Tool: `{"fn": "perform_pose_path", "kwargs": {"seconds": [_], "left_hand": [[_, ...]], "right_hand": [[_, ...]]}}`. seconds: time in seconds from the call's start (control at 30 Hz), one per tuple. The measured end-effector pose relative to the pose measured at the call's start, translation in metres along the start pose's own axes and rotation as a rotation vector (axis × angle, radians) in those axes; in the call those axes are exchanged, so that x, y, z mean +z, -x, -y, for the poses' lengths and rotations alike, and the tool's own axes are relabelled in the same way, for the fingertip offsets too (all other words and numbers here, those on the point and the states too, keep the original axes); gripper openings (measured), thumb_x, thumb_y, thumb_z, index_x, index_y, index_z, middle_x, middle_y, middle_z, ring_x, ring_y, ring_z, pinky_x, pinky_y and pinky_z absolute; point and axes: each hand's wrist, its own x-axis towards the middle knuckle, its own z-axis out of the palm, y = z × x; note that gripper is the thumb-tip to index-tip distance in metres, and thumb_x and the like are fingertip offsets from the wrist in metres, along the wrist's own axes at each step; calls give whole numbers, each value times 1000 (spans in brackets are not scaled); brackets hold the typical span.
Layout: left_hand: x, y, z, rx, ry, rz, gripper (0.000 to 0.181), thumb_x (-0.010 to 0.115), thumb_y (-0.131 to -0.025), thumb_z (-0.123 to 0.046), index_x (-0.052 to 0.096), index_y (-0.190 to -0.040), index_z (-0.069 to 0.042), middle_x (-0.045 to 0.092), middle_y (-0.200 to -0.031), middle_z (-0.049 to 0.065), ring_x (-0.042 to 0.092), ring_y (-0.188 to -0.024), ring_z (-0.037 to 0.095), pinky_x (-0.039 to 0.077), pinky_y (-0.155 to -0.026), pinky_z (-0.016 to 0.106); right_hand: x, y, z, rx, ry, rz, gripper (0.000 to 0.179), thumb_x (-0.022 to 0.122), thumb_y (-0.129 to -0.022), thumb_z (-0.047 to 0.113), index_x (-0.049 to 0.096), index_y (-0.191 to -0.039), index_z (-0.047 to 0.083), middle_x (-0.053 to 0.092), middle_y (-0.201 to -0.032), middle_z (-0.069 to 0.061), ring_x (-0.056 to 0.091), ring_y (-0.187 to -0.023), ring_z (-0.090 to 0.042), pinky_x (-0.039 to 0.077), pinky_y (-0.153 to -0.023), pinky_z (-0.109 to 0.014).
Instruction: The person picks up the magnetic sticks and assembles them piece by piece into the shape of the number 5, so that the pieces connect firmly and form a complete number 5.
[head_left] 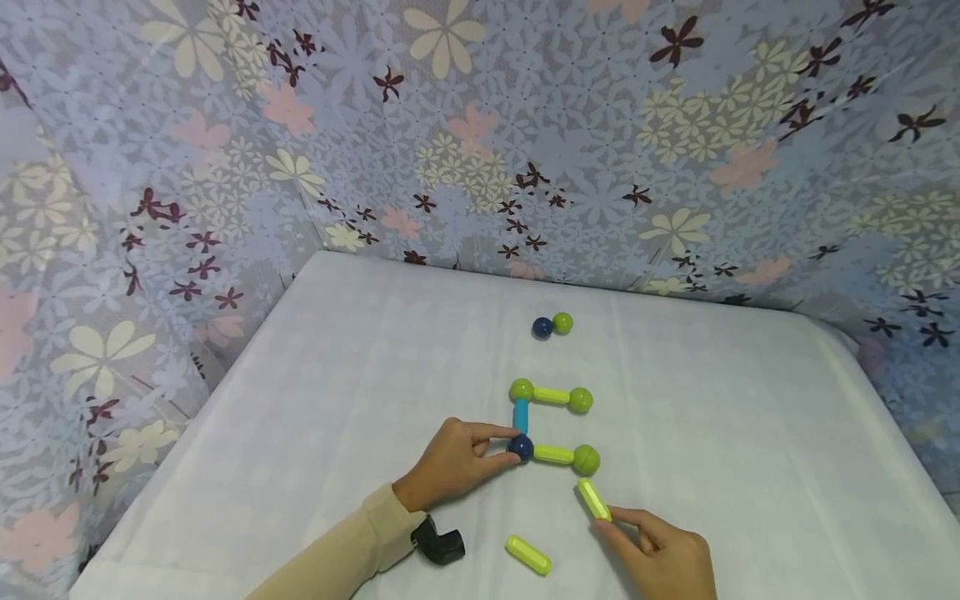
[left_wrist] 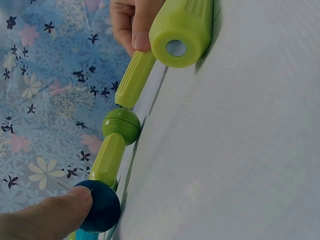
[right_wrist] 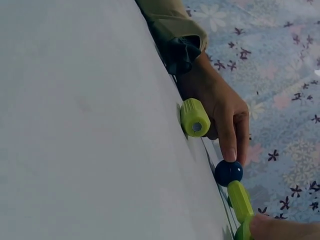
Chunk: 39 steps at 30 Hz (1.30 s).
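My left hand (head_left: 457, 462) pinches a dark blue ball (head_left: 521, 448) between thumb and index finger at a corner of a flat frame of magnetic balls and rods. From that ball a blue rod (head_left: 521, 416) runs up to a green ball (head_left: 522, 390), and a lime rod (head_left: 553, 455) runs right to another green ball (head_left: 587, 460). A second lime rod (head_left: 551, 396) leads to a green end ball (head_left: 581, 400). My right hand (head_left: 660, 554) pinches a separate lime rod (head_left: 594, 500), its far end close to the lower green ball (left_wrist: 121, 126).
One loose lime rod (head_left: 528, 555) lies on the white-covered table (head_left: 375, 350) between the hands, its metal end showing in both wrist views. Farther back sit a dark blue ball (head_left: 542, 327) and a green ball (head_left: 562, 322) side by side. Flowered cloth (head_left: 480, 125) hangs behind.
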Motion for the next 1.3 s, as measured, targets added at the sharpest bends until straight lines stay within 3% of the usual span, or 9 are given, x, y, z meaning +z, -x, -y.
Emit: {"fn": "perform_pose_path", "kwargs": {"seconds": [0.1,0.37,0.9,1.07,1.17,1.3], "left_hand": [[0,0,0,2,2,-1,33,82,-90,-30,78,-119,-15,32,-50,-17,26,-45,-6,25,-44,18],[-1,2,1,14,-7,-7,34,82,-89,-31,78,-118,-14,32,-50,-17,26,-45,-6,25,-44,18],[0,3,5,44,0,-18,33,82,-89,-31,79,-117,-15,31,-51,-19,27,-46,-5,25,-45,18],[2,2,5,43,0,-10,34,82,-89,-33,78,-118,-15,31,-51,-18,27,-46,-5,25,-45,18],[3,2,4,39,0,-10,33,82,-90,-33,78,-118,-16,31,-51,-18,27,-46,-5,25,-45,18],[3,2,4,36,3,-21,32,82,-89,-32,79,-117,-17,32,-51,-18,27,-46,-5,25,-45,19]], "right_hand": [[-1,1,-2,17,12,-43,23,97,-65,12,82,-82,13,25,-45,17,18,-40,4,24,-36,-19],[2,2,0,9,16,-40,23,97,-65,16,81,-82,17,25,-46,18,17,-40,4,25,-37,-19],[9,-2,9,-68,114,48,27,97,-67,35,79,-82,21,25,-48,22,21,-44,2,26,-43,-21],[5,-6,4,16,25,38,23,94,-73,34,80,-87,21,27,-48,17,21,-43,0,27,-41,-21],[0,-19,-5,50,-126,40,18,89,-82,27,81,-96,19,29,-49,10,22,-43,-2,28,-40,-23],[-2,-44,-20,-68,-285,117,24,84,-87,16,79,-110,18,30,-53,7,22,-48,1,28,-42,-23]]}}
